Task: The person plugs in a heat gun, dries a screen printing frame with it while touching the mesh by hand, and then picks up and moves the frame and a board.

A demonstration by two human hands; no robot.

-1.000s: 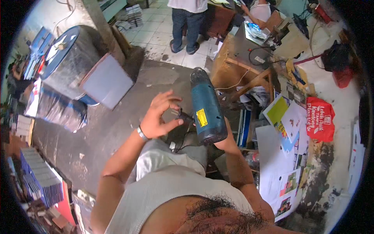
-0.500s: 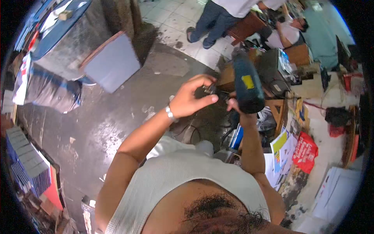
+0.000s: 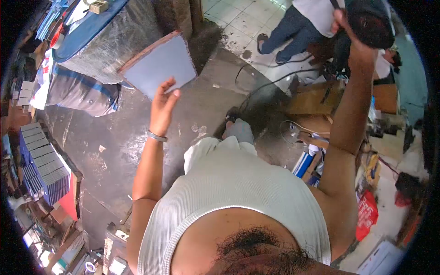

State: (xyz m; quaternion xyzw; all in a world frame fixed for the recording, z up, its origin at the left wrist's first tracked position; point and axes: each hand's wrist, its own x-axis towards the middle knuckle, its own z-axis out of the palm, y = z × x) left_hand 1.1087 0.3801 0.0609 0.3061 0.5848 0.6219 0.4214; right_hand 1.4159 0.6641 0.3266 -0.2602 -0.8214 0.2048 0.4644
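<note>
My right hand [image 3: 360, 43] is raised far out at the upper right. It is wrapped round a dark cylindrical power tool [image 3: 370, 23], whose round end faces me. A black cable [image 3: 270, 82] loops across the floor below it; where it joins the tool is hidden. My left hand [image 3: 162, 107] hangs over the floor at the left, its thumb and fingers apart with nothing visible between them. Just beyond the left hand, a grey-white panel with a brown edge [image 3: 160, 66] leans against a plastic-wrapped block [image 3: 114, 46].
Another person [image 3: 293, 30] stands on the white tiles ahead; a second one is partly visible at far right. Wooden boxes [image 3: 311, 98] lie under my right arm. Stacked blue-and-grey books [image 3: 43, 160] stand at the left. A red plastic bag [image 3: 366, 215] lies at the right.
My right hand has swung up and right, away from my body, with the power tool. My left hand has separated from it and moved left. The view has shifted, showing more floor and cable.
</note>
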